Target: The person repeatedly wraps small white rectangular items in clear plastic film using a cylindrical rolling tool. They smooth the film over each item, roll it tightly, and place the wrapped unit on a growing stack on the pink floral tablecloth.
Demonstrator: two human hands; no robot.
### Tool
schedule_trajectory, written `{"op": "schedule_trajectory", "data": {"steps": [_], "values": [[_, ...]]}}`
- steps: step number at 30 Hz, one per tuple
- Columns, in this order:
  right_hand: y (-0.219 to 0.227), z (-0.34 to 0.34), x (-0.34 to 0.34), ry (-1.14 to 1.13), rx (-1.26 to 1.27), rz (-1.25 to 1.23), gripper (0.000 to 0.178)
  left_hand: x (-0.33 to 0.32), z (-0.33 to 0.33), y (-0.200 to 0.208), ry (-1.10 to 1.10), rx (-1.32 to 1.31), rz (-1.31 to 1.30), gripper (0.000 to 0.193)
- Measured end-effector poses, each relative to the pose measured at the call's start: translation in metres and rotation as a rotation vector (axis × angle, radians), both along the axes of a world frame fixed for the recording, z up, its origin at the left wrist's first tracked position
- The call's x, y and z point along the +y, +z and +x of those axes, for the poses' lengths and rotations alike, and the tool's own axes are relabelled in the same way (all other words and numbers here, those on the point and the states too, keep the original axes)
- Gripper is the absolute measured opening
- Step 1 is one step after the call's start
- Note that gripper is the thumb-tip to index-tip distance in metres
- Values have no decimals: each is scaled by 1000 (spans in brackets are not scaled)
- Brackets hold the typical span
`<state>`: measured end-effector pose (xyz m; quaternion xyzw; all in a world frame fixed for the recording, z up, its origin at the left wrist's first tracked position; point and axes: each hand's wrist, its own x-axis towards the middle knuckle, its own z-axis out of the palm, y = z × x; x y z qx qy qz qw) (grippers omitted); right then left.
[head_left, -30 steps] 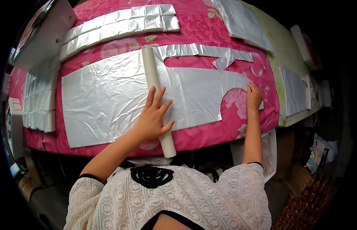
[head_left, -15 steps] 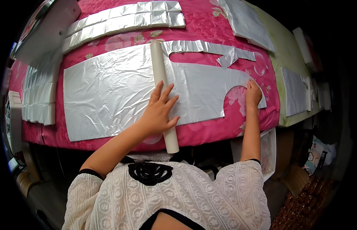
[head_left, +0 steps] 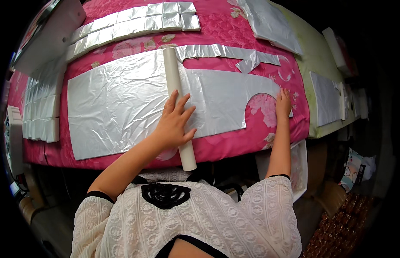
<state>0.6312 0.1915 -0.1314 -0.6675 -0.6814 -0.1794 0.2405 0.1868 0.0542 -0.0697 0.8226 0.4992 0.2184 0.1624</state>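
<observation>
A: Here we are at the pink cloth (head_left: 217, 148), and the silvery film (head_left: 217, 94) lies flat on it, wide and square at the left, narrowing to the right!

B: So its long axis runs left to right, and the pale tube (head_left: 173, 71) cuts straight across it, far end tipped a little left, near end poking past the table's edge.

A: And the hands?

B: Left hand (head_left: 174, 122) is on the tube, fingers fanned, nothing gripped. The right hand (head_left: 283, 104) is down at the film's narrow end, fingers gathered together; whether they pinch the film or merely press it, I cannot tell.

A: How does this stuff handle, would you say?

B: The film looks light, limp and slick, quick to crease, and I'd guess it tears if yanked, especially that narrow strip (head_left: 230, 52) along the far side. Take it by the edge, at the narrow end or the square left corners, never by the strip.

A: And the tube?

B: Stiff, straight and smooth! Probably not very heavy, and likely to roll. A flat palm at the middle steers it; to lift it, I'd take both ends, the overhanging one being the easy reach.
</observation>
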Motion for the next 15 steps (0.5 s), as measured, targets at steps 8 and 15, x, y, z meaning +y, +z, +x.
{"op": "schedule_trajectory", "data": {"steps": [8,15], "values": [[48,-40,-22,-32,309,-96,12,-1,0,1,11,13,-4,57],[97,-92,-48,258,620,-54,12,-5,3,6,64,28,55,58]]}}
